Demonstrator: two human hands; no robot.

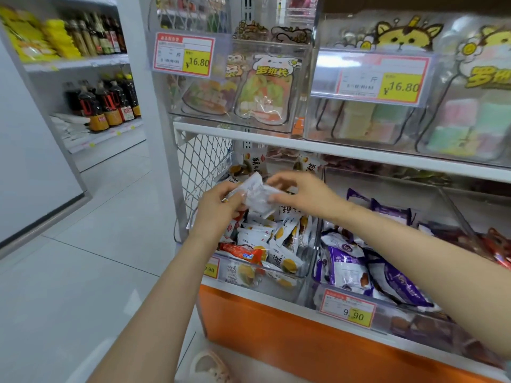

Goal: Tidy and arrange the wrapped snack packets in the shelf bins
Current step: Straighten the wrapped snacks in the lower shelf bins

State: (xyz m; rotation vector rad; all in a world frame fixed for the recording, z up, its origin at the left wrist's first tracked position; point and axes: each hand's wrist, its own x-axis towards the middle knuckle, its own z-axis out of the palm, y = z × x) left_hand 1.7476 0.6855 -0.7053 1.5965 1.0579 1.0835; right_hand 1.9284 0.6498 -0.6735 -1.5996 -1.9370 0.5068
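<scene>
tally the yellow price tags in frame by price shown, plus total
16.80 tags: 2, upper left and upper right
9.90 tags: 2, one on the purple packet bin, one partly hidden behind the left forearm
Total: 4

I count two hands: left hand [218,205], right hand [301,193], sharing one white packet [255,196] between them. Four price tags: two reading 16.80 [184,55] [383,78], one reading 9.90 [347,310], one partly cut off by the arm [211,268]. One orange packet [243,252] in the left bin [301,272]. White-and-yellow packets [284,261] there are too piled to count, well over ten. Purple packets [398,283] in the next bin: at least five. Dark bottles [106,103] on the far shelf: roughly eight, blurred. One shoe [211,366] at bottom.
</scene>
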